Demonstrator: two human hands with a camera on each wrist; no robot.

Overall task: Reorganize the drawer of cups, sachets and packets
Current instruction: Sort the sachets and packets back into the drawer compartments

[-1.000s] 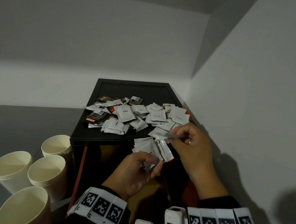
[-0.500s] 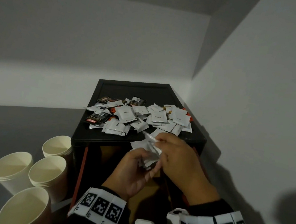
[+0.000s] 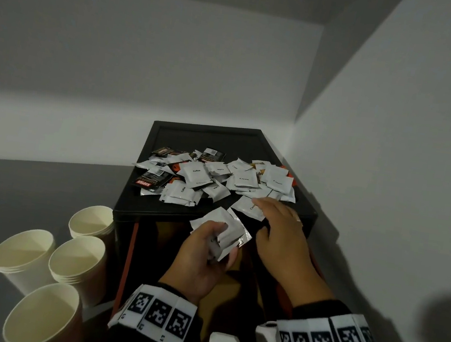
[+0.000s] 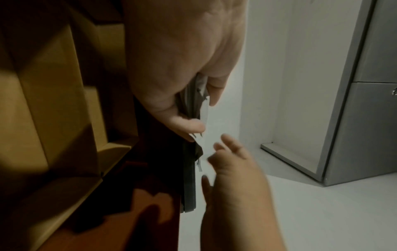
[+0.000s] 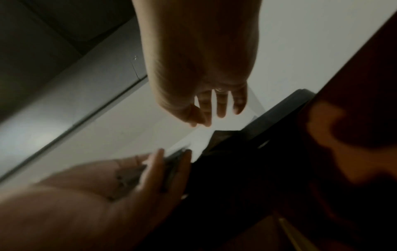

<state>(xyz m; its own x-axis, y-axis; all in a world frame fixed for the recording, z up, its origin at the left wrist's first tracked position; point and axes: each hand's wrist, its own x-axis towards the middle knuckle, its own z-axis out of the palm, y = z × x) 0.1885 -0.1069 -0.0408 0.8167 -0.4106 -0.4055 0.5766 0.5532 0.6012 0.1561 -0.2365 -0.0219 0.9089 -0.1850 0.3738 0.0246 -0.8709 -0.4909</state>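
Observation:
A loose pile of white and dark sachets (image 3: 212,177) covers the black cabinet top (image 3: 208,137). My left hand (image 3: 223,245) grips a small stack of white sachets (image 3: 228,228) just in front of the cabinet's near edge; the same stack (image 4: 201,101) shows edge-on in the left wrist view. My right hand (image 3: 260,204) lies palm down at the near right of the pile, fingers straight, fingertips on a white "Cream" sachet (image 3: 248,207). In the right wrist view its fingers (image 5: 221,105) hang straight and hold nothing.
Several stacks of paper cups (image 3: 77,260) stand at the lower left beside the cabinet. Below my hands the open drawer shows cardboard dividers (image 4: 53,101) and orange sides (image 3: 129,258). A white wall (image 3: 391,164) closes the right side.
My right hand carried a sachet from the pile down to the left hand's stack, let it go there, and has moved back up onto the pile. The left hand kept its stack.

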